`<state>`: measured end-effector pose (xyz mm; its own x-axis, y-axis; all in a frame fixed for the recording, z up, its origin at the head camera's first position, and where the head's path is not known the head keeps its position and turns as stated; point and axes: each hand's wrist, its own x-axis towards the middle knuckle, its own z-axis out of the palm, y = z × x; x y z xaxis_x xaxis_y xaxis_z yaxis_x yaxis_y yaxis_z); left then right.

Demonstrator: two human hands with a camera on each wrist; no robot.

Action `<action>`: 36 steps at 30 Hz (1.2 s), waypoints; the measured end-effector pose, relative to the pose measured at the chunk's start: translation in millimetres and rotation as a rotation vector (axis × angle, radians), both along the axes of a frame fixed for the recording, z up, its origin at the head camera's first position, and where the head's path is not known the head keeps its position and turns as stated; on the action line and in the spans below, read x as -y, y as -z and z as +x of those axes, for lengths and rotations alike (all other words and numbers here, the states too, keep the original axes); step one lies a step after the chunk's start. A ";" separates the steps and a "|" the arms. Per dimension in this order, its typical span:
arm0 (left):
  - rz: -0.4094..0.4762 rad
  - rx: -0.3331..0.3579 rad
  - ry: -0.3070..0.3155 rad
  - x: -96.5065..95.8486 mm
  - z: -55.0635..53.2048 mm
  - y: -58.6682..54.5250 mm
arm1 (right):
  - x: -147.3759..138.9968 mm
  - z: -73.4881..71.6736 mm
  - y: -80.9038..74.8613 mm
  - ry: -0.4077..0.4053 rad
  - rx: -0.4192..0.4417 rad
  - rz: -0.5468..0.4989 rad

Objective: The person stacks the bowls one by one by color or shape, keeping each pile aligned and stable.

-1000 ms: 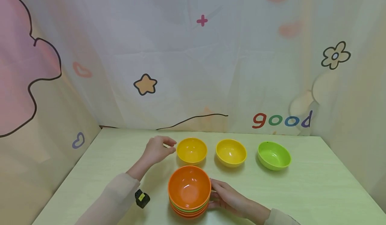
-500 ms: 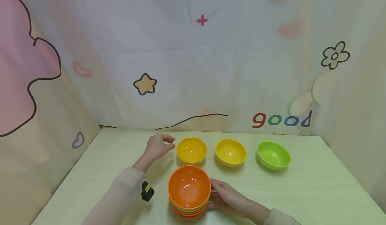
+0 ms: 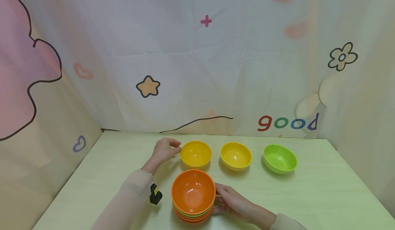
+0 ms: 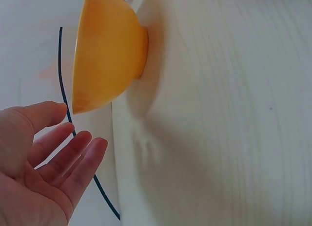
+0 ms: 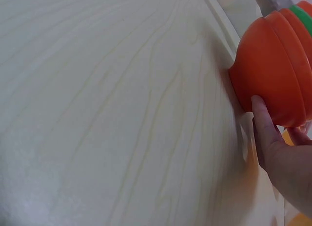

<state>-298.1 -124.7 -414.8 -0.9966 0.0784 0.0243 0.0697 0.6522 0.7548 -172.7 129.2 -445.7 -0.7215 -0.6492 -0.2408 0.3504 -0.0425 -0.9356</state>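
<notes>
My left hand [image 3: 165, 150] is at the left side of a yellow bowl [image 3: 195, 154], thumb and fingers apart around empty space. In the left wrist view, the thumb tip [image 4: 61, 108] is very close to the rim of the yellow bowl [image 4: 105, 53]; contact is unclear. A stack of bowls [image 3: 193, 194], orange on top with a green one among orange ones below, stands nearest me. My right hand [image 3: 234, 202] holds the stack by its right side. From the right wrist, its thumb lies along the lowest orange bowl [image 5: 265, 65], and the other fingers are partly hidden.
A second yellow bowl [image 3: 236, 156] and a green bowl [image 3: 280, 159] stand to the right in the back row. A black device with a yellow mark [image 3: 155, 194] shows beside the left sleeve. Printed cloth [image 3: 185, 69] hangs behind the light wooden table [image 3: 324, 189].
My left hand has shifted slightly right toward the left yellow bowl, its forearm and the black device moving right too. My right hand and the bowls keep their places.
</notes>
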 end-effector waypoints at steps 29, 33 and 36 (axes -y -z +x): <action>0.081 0.138 0.005 -15.7 -3.3 9.4 | 0.8 0.2 -0.6 0.011 0.016 0.019; 0.111 0.142 0.012 -16.4 -1.5 7.6 | 0.7 -0.5 0.1 0.013 0.018 0.020; 0.129 0.149 0.018 -16.6 -1.8 7.6 | 0.9 -1.0 0.8 0.005 0.020 0.014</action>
<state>-299.9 -108.1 -422.4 -0.9884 0.1018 -0.1127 -0.0386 0.5492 0.8348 -173.6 128.3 -446.5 -0.7200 -0.6420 -0.2637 0.3685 -0.0317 -0.9291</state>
